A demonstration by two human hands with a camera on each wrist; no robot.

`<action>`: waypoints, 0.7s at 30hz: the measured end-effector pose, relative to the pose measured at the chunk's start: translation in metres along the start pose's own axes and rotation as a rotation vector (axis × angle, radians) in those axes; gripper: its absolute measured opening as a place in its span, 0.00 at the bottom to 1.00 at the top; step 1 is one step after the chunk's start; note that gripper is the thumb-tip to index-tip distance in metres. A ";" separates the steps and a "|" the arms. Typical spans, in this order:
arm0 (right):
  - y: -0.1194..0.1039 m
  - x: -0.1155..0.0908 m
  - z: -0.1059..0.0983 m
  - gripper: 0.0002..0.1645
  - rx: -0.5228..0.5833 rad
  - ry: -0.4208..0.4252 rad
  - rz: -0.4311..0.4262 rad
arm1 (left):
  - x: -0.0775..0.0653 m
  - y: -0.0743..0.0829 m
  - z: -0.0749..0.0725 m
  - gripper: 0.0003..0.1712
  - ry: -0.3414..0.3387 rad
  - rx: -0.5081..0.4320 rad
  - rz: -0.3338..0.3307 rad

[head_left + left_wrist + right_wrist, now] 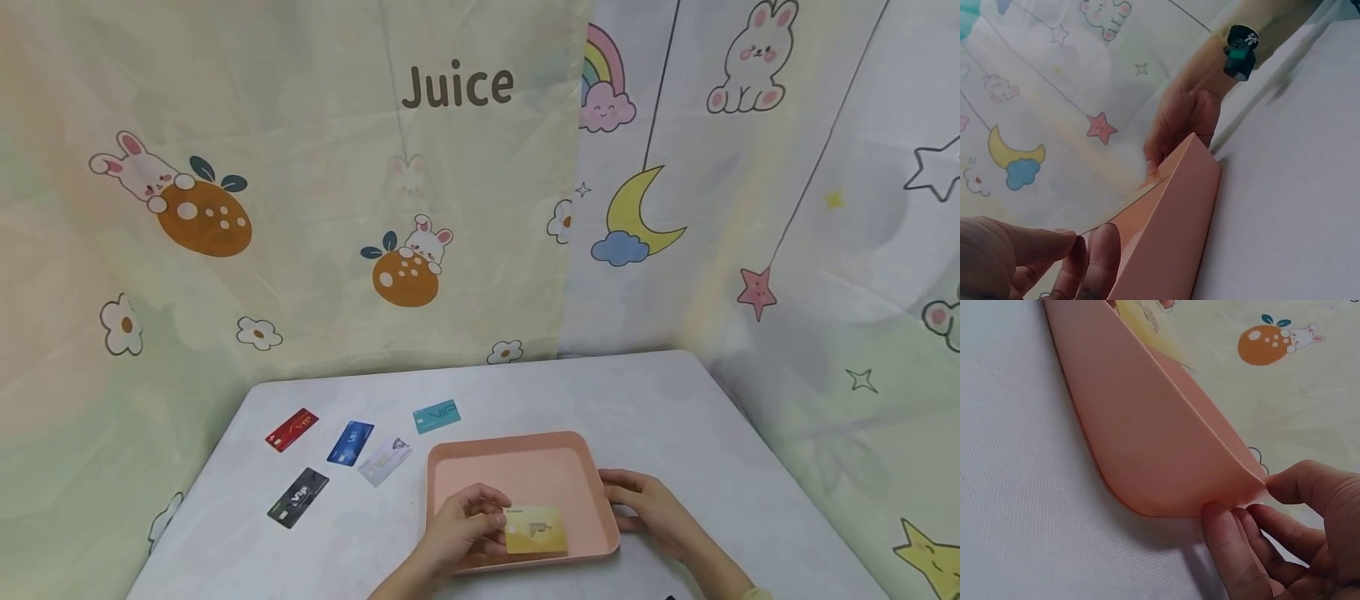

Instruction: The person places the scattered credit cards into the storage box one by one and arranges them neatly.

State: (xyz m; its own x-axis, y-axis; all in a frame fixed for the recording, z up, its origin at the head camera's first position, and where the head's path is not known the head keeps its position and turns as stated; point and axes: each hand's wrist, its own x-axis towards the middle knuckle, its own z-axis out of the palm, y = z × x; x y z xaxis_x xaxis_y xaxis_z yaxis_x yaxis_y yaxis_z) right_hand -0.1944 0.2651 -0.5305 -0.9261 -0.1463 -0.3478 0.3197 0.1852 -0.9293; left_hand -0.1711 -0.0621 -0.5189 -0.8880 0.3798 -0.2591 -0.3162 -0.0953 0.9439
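Observation:
In the head view my left hand [468, 525] pinches the left edge of a gold card [536, 531], holding it over the front part of a pink tray [510, 446]. The thumb and fingers of that hand also show at the card's edge in the left wrist view. My right hand [651, 510] is at the tray's right side. Seen from the right wrist, its fingertips [1219, 515] grip the tray's end, one at the rim and another low on the outer wall.
Left of the tray lie a red card [292, 429], a blue card [350, 443], a silver-white card [386, 462] and a black card [298, 497]. A teal card [437, 416] lies behind the tray. Printed curtains [315, 208] enclose the white table [675, 400].

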 end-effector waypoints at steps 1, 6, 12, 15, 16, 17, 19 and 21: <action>0.000 0.000 0.000 0.41 -0.001 0.004 0.003 | 0.000 0.000 0.001 0.14 0.002 0.003 -0.004; 0.001 0.000 0.002 0.41 0.000 0.013 0.009 | 0.003 -0.003 0.005 0.13 0.014 0.036 -0.022; -0.001 0.001 0.001 0.40 -0.004 0.022 0.003 | 0.009 -0.004 0.008 0.13 0.018 0.080 -0.017; -0.002 0.002 0.002 0.39 -0.012 0.034 0.005 | 0.012 -0.004 0.009 0.13 0.020 0.096 -0.016; -0.003 0.002 0.002 0.39 -0.015 0.041 0.008 | 0.013 -0.004 0.010 0.12 0.022 0.106 -0.012; -0.002 0.002 0.002 0.39 -0.015 0.043 0.011 | 0.013 -0.004 0.011 0.12 0.022 0.116 -0.010; -0.002 0.002 0.003 0.39 -0.017 0.047 0.015 | 0.014 -0.005 0.012 0.12 0.026 0.137 -0.015; -0.001 0.002 0.003 0.39 -0.019 0.051 0.018 | 0.015 -0.006 0.014 0.11 0.030 0.161 -0.016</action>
State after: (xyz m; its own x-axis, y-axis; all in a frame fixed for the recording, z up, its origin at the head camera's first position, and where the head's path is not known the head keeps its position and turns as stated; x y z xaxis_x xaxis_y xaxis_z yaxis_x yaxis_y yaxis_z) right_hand -0.1960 0.2613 -0.5303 -0.9294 -0.0934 -0.3570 0.3328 0.2056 -0.9203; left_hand -0.1777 -0.0434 -0.5257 -0.8935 0.3523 -0.2784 -0.2752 0.0602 0.9595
